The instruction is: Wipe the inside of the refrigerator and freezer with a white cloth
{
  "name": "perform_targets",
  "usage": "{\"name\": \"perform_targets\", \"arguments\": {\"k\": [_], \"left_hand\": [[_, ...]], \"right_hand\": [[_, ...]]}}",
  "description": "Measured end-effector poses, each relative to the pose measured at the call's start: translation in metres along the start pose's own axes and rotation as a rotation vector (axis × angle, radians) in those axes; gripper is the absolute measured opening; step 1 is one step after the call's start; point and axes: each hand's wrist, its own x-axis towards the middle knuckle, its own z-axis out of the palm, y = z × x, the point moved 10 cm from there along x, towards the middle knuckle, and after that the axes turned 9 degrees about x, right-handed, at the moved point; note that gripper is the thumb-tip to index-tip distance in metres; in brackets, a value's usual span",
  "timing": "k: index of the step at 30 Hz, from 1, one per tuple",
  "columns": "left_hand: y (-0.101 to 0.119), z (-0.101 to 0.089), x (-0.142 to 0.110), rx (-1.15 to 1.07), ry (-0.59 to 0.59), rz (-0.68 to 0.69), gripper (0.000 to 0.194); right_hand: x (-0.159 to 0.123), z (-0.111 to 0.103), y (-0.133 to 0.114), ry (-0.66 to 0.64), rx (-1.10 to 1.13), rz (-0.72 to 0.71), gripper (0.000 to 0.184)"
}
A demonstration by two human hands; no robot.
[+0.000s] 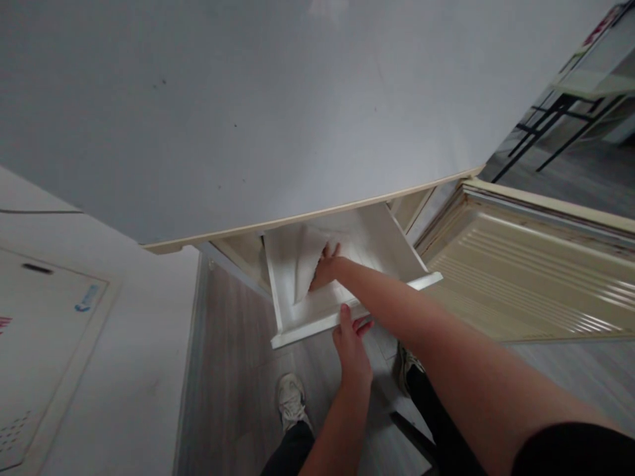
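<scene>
A white drawer (pixel 302 327) stands pulled out from under a pale grey cabinet top (pixel 248 112). Inside lies a white sheet or cloth (pixel 302 258), partly lifted and folded over. My right hand (pixel 325 270) reaches into the drawer, its fingers pressed against this sheet's edge. My left hand (pixel 351 344) grips the drawer's front panel from outside, thumb over the top rim. The back of the drawer is hidden under the cabinet top.
A cream slatted cabinet door (pixel 526 277) hangs open at the right. A white wall (pixel 74 344) with a panel is on the left. My feet in pale shoes (pixel 292 396) stand on grey wood floor. Black-legged furniture (pixel 560 112) stands far right.
</scene>
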Motion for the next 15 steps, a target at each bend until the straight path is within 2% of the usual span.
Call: {"name": "perform_targets", "arguments": {"k": [1,3,5,6,8,12,14,15], "left_hand": [[-0.001,0.000,0.001,0.006,0.013,0.009,0.061],[-0.003,-0.002,0.002,0.021,0.040,0.020,0.060],[0.000,-0.002,0.001,0.018,0.059,0.038,0.059],[0.002,-0.002,0.000,0.015,0.061,0.043,0.059],[0.005,-0.001,-0.002,0.013,0.055,0.044,0.060],[0.006,-0.002,-0.004,0.049,0.047,0.019,0.060],[0.006,-0.002,-0.004,0.063,0.037,0.018,0.061],[0.006,-0.002,-0.004,0.066,0.028,0.019,0.062]], "right_hand": [[0.000,0.027,-0.010,-0.159,-0.232,0.003,0.095],[-0.003,0.059,-0.025,-0.367,-0.563,-0.073,0.099],[-0.008,0.062,-0.029,-0.447,-0.679,-0.163,0.102],[-0.010,0.052,-0.024,-0.442,-0.681,-0.171,0.105],[-0.013,0.018,-0.001,-0.384,-0.631,-0.106,0.113],[-0.036,-0.060,0.074,-0.312,-0.564,0.190,0.121],[-0.052,-0.086,0.102,-0.286,-0.617,0.299,0.121],[-0.059,-0.092,0.110,-0.287,-0.645,0.320,0.122]]}}
